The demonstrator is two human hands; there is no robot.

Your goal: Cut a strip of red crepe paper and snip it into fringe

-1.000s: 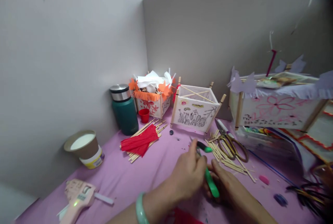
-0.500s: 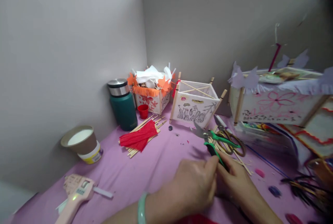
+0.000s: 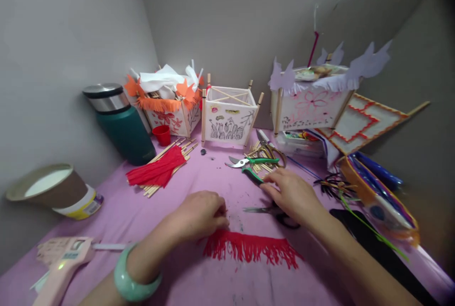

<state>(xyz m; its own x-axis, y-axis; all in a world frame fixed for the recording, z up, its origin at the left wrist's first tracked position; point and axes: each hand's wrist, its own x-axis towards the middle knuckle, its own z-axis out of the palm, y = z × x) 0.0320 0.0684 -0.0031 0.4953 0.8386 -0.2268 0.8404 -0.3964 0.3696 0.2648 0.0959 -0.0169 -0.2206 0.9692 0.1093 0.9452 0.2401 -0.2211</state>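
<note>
Left hand (image 3: 204, 213): fingers curled in, just above the left end of the red fringe (image 3: 249, 244), which lay flat on the purple tabletop (image 3: 199, 284); whether it pinched anything, could not tell. Right hand (image 3: 289, 194): fingertips at the lower handle of the green pruners (image 3: 263, 160), grip or mere touch unclear. Pruners lay with handles spread beside wooden sticks (image 3: 261, 168). Dark-handled scissors (image 3: 265, 210) lay between fringe and pruners.
</note>
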